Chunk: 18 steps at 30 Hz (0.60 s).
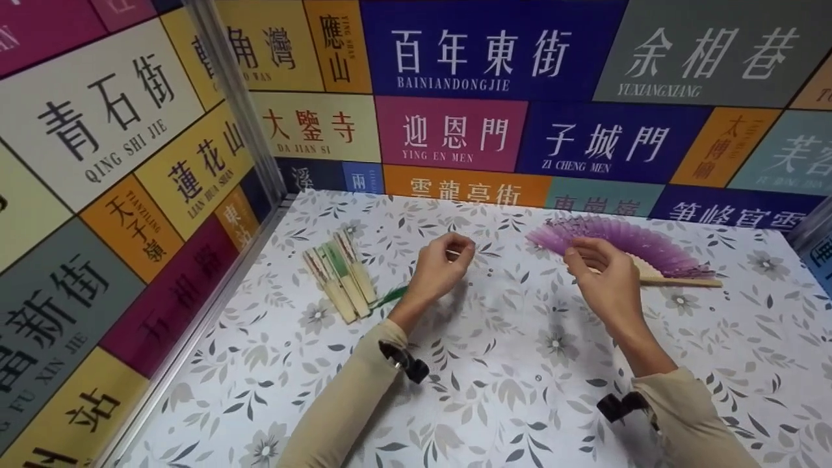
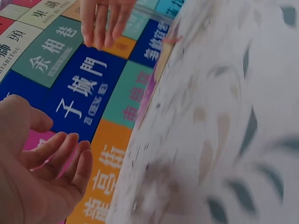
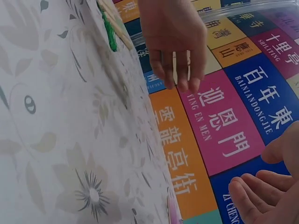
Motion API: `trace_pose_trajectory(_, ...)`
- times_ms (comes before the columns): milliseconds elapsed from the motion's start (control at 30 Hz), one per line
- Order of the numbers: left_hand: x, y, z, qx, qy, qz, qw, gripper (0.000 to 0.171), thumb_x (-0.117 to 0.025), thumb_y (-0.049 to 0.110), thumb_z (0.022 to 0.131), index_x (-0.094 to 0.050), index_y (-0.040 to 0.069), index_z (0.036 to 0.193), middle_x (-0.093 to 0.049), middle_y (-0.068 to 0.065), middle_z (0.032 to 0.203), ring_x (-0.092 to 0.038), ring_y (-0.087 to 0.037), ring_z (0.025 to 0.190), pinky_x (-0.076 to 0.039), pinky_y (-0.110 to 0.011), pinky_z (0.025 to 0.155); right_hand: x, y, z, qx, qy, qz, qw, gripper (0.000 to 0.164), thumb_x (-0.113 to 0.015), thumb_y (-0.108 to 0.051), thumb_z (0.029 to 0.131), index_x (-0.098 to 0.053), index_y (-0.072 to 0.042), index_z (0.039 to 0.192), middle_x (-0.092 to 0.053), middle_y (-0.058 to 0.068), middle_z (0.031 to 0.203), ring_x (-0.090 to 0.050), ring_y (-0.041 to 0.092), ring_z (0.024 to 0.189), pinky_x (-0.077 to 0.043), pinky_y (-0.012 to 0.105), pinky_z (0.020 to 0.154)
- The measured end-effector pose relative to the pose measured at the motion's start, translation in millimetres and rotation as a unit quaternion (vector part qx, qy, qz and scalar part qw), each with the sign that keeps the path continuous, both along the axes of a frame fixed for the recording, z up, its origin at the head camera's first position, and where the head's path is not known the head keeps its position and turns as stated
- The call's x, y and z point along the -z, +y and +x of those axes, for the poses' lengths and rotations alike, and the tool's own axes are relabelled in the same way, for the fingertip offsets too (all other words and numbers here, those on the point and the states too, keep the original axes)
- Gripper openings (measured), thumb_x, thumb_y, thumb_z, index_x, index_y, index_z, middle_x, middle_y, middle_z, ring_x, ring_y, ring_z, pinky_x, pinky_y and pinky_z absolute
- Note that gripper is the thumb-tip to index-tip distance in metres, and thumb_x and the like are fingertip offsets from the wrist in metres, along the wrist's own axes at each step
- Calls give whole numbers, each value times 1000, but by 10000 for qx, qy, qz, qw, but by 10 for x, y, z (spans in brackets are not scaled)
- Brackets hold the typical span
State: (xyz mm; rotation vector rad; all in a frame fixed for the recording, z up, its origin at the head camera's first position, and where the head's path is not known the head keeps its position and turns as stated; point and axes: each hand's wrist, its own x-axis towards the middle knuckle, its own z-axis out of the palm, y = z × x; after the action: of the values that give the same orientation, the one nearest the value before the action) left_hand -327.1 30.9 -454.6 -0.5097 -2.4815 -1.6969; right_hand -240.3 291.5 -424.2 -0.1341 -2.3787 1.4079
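Both hands hover above the table with fingers loosely bent and nothing held. The left hand (image 1: 442,268) is between the folded fans and the purple fan; in the left wrist view, this left hand (image 2: 51,172) has its thumb apart from its fingers. Nearest to the right hand (image 1: 608,279) is a spread purple folding fan (image 1: 656,247), lying behind it and partly hidden by it. In the right wrist view the right hand (image 3: 266,191) shows bent, empty fingers. Folded fans with pale wooden ribs (image 1: 344,286) lie together at the left, a green tassel (image 1: 390,297) beside them.
A white tablecloth (image 1: 507,390) with a leaf and flower print covers the table. Panels with coloured street-name signs (image 1: 448,133) stand behind it and along the left side. Each sleeve carries a small black wrist camera (image 1: 404,364).
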Motion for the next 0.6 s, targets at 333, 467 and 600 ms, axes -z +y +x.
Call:
trace_pose_trajectory(333,108,-589,-109,-1026,594,-2081,9709,21,-62,18,97,-70,2,108,-71,-13,97,-68,-25,88,-61,-38,79,-13,-230,21,-353,-43,20,9994,37,-66,-40,97,-67,-15,126,-72,8,118,-69,10,100,-56,8,81)
trace_pose_trajectory(467,198,-798,-75,-1413,836,-2745,9475,22,-64,16,96,-70,-3,104,-69,-20,98,-68,-34,91,-61,-46,80,47,-331,29,-527,-26,-80,9986,37,-66,-38,98,-67,-14,126,-73,8,118,-70,10,100,-57,9,82)
trace_pose_trajectory(600,266,-985,-57,-1823,867,-3231,9246,23,-67,16,95,-70,-6,101,-64,-25,107,-63,-41,99,-60,-49,86,-69,-510,132,-719,-68,-177,9972,34,-64,-29,100,-66,-8,127,-72,13,118,-71,19,103,-57,8,82)
